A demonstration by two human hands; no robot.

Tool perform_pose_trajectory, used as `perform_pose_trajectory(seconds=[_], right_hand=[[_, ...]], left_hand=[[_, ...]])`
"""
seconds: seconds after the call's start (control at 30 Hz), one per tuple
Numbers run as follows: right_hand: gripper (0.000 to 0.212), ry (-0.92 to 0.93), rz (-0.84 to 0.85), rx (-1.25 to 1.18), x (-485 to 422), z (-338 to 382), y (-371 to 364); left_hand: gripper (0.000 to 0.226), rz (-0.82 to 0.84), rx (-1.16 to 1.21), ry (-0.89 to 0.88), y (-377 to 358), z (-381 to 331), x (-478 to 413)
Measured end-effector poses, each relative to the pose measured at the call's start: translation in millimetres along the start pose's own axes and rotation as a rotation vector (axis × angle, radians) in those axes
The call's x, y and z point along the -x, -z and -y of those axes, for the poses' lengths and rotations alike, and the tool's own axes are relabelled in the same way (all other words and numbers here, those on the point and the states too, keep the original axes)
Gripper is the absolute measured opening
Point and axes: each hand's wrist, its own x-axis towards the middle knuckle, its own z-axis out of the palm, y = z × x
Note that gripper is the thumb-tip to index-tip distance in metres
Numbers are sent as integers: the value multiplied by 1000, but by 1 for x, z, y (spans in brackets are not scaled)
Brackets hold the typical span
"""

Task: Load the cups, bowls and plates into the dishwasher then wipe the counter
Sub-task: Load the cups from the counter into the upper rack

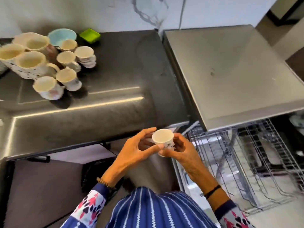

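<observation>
Item: small white ceramic cup [162, 138], mouth facing up, being cradled by both hands, left hand [139, 148] and right hand [180, 149], fingers closing around it. Pulled-out wire dishwasher rack [238, 162] lying just right of the cup; right hand nearer.

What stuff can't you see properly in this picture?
All in the head view:
- Cup: its bottom is hidden by the left hand and right hand.
- Mug cluster: the leftmost mugs are cut off by the picture's edge.
- Dishwasher rack: its back is hidden under the steel top.
</observation>
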Motion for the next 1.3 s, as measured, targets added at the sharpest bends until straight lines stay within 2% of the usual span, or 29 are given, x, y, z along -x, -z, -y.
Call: perform_pose_trajectory(seconds=[0.17, 0.27, 0.33, 0.47, 0.57, 0.67, 0.77, 0.9, 1.0, 1.13, 1.2, 1.3], right_hand=[[69, -114, -77, -37, 47, -43, 78], [63, -192, -145, -55, 66, -78, 132], [63, -246, -185, -80, 71, -99, 163], [56, -307, -190, -102, 60, -136, 220], [56, -321, -152, -108, 37, -157, 256], [57, -294, -134, -73, 5, -167, 279], [59, -251, -160, 31, -35, -173, 295], [70, -144, -202, 352, -89, -171, 305], [66, 2, -263, 697, -126, -172, 311], [53, 200, -307, 868, -160, -178, 308], [53, 170, -290, 890, -174, -178, 304], [68, 58, -234, 929, -191, -185, 298]], left_hand=[[51, 121, -64, 78, -90, 12, -3], [46, 181, -89, 116, -153, 30, -16], [49, 213, -138, 136, -191, 47, -31], [57, 277, -197, 188, -254, 77, -64], [53, 288, -275, 196, -283, 90, -91], [61, 294, -468, 170, -290, 99, -118], [65, 326, -746, 61, -283, 108, -144], [75, 393, -993, 26, -266, 120, -167], [79, 452, -1016, 31, -257, 125, -173], [76, 467, -965, 33, -251, 126, -174], [76, 468, -939, 32, -250, 127, -174], [76, 469, -908, 40, -250, 130, -174]])
